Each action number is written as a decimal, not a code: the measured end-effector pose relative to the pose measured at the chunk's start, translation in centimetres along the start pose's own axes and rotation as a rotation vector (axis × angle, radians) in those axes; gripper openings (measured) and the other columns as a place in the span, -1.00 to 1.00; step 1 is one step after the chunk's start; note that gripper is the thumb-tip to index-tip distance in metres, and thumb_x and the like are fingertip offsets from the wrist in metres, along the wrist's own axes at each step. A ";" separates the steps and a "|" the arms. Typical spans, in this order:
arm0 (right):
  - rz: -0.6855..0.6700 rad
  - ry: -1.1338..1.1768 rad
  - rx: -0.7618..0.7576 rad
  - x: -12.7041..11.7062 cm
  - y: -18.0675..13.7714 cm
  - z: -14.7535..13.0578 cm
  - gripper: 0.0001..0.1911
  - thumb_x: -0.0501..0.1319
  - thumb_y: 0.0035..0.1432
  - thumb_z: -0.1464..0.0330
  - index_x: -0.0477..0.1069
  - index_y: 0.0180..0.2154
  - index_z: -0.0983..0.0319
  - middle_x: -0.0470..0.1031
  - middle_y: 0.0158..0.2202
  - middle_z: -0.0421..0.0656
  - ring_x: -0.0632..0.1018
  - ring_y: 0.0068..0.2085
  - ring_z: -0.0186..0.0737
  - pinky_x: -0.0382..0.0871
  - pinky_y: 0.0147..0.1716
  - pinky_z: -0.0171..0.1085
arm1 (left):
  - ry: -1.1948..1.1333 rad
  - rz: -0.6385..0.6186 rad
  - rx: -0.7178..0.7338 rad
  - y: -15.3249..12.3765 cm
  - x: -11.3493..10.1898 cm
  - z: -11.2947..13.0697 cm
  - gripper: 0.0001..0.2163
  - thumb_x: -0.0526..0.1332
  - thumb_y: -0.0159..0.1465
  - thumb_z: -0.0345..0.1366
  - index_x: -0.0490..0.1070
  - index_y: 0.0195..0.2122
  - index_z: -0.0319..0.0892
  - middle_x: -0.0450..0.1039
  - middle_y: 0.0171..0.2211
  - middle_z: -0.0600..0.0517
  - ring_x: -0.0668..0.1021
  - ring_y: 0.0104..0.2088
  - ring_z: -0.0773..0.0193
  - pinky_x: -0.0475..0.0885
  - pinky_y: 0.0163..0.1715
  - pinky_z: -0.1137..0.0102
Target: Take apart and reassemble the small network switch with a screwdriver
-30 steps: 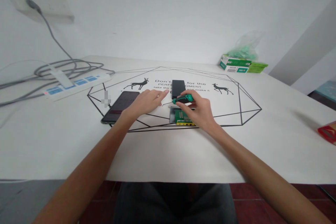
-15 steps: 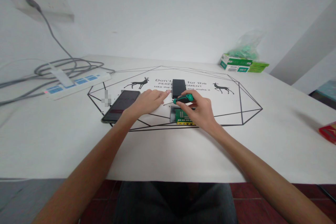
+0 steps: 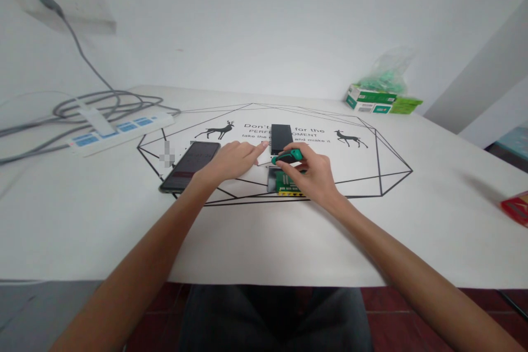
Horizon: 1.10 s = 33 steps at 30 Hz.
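From the head camera, both forearms reach forward over the white table (image 3: pixel 82 220). The left hand (image 3: pixel 231 160) lies low beside a phone (image 3: pixel 190 166), its fingers (image 3: pixel 258 148) stretched out close together and pointing right towards a black box (image 3: pixel 281 138), gripping nothing that can be seen. The right hand (image 3: pixel 315 173) is curled with thumb and fingertips pinching a green tool (image 3: pixel 289 155), which lies crosswise just above a green circuit board (image 3: pixel 285 182), its tip near the left fingertips.
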State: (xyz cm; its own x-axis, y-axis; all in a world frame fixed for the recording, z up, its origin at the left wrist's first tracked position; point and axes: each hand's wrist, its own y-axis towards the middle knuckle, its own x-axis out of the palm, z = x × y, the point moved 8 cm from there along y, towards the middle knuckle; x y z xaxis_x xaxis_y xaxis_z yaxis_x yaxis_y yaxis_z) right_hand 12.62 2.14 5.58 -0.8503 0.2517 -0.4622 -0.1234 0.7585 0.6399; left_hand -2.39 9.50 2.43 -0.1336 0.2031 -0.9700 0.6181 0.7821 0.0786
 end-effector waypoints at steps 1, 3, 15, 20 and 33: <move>-0.002 -0.002 -0.002 0.0 0.0 0.0 -0.77 0.28 0.16 0.25 0.41 -0.16 0.18 0.60 -0.28 -0.16 0.57 -0.41 -0.31 0.58 -0.37 -0.29 | 0.009 0.005 0.003 0.0 0.0 0.0 -0.58 -0.04 0.44 -0.33 0.17 0.31 -0.15 0.57 -0.05 -0.13 0.59 -0.10 0.09 0.36 -0.16 0.33; 0.001 -0.006 0.004 0.1 0.0 0.1 -0.77 0.28 0.15 0.24 0.42 -0.16 0.18 0.60 -0.28 -0.17 0.57 -0.40 -0.30 0.58 -0.36 -0.29 | 0.019 0.024 0.008 0.0 0.0 0.0 -0.59 -0.04 0.44 -0.32 0.18 0.31 -0.16 0.56 -0.04 -0.16 0.59 -0.10 0.09 0.37 -0.16 0.32; 0.007 -0.001 0.024 0.0 0.0 -0.1 -0.79 0.27 0.15 0.25 0.42 -0.16 0.14 0.60 -0.27 -0.18 0.60 -0.36 -0.28 0.60 -0.34 -0.27 | 0.108 -0.018 0.009 -0.4 -0.8 0.7 -0.56 -0.02 0.42 -0.34 0.14 0.32 -0.19 0.56 -0.07 -0.22 0.59 -0.13 0.00 0.40 -0.22 0.27; 0.015 -0.007 0.020 -0.1 0.0 0.0 -0.78 0.28 0.14 0.25 0.42 -0.16 0.16 0.59 -0.28 -0.18 0.58 -0.40 -0.30 0.59 -0.35 -0.27 | 0.025 0.023 0.029 -0.3 -0.5 0.5 -0.58 -0.02 0.42 -0.32 0.16 0.30 -0.17 0.56 -0.08 -0.19 0.59 -0.16 0.05 0.39 -0.22 0.28; 0.008 -0.010 0.029 0.1 -0.1 0.3 -0.76 0.27 0.17 0.22 0.40 -0.15 0.17 0.60 -0.29 -0.17 0.59 -0.39 -0.30 0.58 -0.36 -0.31 | 0.131 -0.011 0.011 -0.7 -1.5 1.6 -0.58 -0.10 0.44 -0.37 0.18 0.31 -0.10 0.59 -0.15 -0.14 0.61 -0.23 0.07 0.38 -0.32 0.33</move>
State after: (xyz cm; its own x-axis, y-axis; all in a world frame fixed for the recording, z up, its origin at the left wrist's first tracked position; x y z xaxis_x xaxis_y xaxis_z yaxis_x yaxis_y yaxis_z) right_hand 12.74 2.30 5.32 -0.8462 0.2637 -0.4631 -0.1016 0.7732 0.6260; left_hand -1.39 7.70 3.51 -0.2398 0.2703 -0.9324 0.6247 0.7781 0.0649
